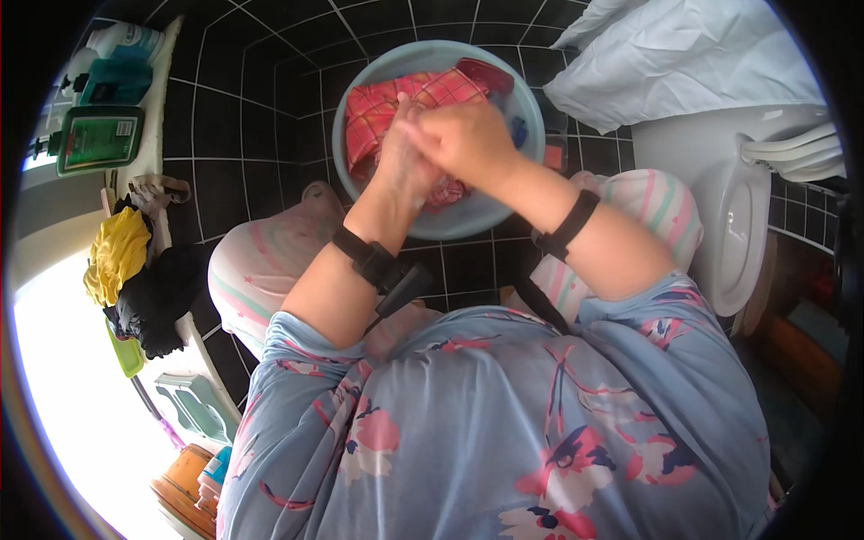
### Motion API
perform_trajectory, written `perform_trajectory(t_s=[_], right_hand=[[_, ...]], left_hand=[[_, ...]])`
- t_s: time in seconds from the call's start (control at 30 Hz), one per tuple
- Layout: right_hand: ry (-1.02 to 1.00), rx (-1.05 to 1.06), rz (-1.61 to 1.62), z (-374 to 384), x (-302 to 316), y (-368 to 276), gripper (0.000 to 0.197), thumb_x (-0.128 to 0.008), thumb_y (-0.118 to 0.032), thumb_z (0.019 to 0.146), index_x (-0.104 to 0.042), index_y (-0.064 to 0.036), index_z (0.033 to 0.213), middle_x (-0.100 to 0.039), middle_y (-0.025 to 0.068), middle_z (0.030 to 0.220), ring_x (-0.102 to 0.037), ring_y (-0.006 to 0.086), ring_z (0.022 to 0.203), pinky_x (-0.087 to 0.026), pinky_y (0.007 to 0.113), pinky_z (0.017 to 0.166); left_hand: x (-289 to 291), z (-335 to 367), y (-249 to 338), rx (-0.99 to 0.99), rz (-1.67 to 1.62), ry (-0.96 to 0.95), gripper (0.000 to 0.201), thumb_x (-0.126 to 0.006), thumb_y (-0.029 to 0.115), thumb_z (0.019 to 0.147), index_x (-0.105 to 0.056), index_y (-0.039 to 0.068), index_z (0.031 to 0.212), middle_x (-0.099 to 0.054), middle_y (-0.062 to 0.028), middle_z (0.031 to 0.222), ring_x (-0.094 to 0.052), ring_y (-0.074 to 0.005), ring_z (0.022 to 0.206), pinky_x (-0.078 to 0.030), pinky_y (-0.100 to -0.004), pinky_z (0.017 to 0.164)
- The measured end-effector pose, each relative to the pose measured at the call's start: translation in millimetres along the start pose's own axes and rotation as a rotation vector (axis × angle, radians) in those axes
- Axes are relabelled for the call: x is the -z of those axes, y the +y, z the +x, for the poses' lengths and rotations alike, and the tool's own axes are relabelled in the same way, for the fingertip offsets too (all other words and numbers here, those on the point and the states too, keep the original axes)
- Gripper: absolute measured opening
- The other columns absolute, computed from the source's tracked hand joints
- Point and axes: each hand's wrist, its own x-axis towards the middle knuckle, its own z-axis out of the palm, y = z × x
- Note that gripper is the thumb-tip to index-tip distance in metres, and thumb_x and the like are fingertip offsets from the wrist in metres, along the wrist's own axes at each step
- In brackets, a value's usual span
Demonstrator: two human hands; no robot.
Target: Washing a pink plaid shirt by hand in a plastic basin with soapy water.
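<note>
My left hand [409, 155] and my right hand [472, 142] are pressed together above a pale blue basin [349, 171]. The right is curled into a fist against the left one's palm side. A left digit points up, and the rest of that hand's fingers are mostly covered. Whatever lies between the hands, if anything, is hidden. Behind and left of them, a red and pink plaid cloth [378, 106] is bunched in the basin, with more reddish fabric [447, 191] just below the hands. A dark red object [486, 74] leans at the basin's far right rim.
Dark tiles surround the basin. Several bottles, including a green pump bottle [99, 140], stand on the left ledge. Yellow cloth [119, 255] and black cloth [157, 301] hang nearer. A white sheet [684, 63] hangs far right, above a white toilet [733, 234]. My knees flank the basin.
</note>
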Motion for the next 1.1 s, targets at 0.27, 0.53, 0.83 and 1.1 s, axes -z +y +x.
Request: perform_trajectory(t_s=[0.27,0.53,0.83,1.1], right_hand=[[-0.017,0.014,-0.055,-2.7,2.3,23.6,0.035,-0.066,-0.034,0.086,-0.059,-0.0103,0.061,-0.061,0.0079,0.061,-0.064,0.0280,0.058,-0.049,0.038,0.051],[0.033,0.243,0.035,-14.9,-9.0,-17.3,0.033,-0.068,-0.030,0.085,-0.060,-0.0093,0.061,-0.063,0.0089,0.064,-0.064,0.0267,0.060,-0.050,0.038,0.054],[0.041,0.061,-0.035,-7.3,-3.2,3.7,0.042,-0.062,-0.038,0.090,-0.062,-0.0102,0.059,-0.062,0.0087,0.058,-0.063,0.0301,0.054,-0.051,0.038,0.050],[-0.070,-0.103,-0.084,-3.8,3.1,16.5,0.040,-0.067,-0.032,0.087,-0.055,-0.0099,0.056,-0.059,0.0074,0.058,-0.060,0.0254,0.053,-0.047,0.035,0.049]], left_hand=[[4.2,8.3,-3.4,0.112,0.010,-0.050,0.046,-0.032,0.051,0.104,-0.054,0.010,0.103,-0.063,-0.0083,0.091,-0.063,-0.0235,0.078,-0.053,-0.0400,0.068],[24.9,9.1,5.2,0.098,-0.081,-0.065,0.045,-0.032,0.049,0.104,-0.052,0.010,0.111,-0.062,-0.0113,0.104,-0.063,-0.0283,0.094,-0.052,-0.0470,0.079],[-5.8,-9.5,-3.5,0.074,-0.072,-0.019,0.047,-0.029,0.050,0.104,-0.052,0.009,0.111,-0.063,-0.0100,0.101,-0.064,-0.0287,0.091,-0.053,-0.0435,0.076],[-5.8,-4.5,-5.9,0.038,0.000,-0.132,0.049,-0.027,0.051,0.104,-0.054,0.010,0.107,-0.063,-0.0089,0.097,-0.064,-0.0253,0.091,-0.054,-0.0431,0.081]])
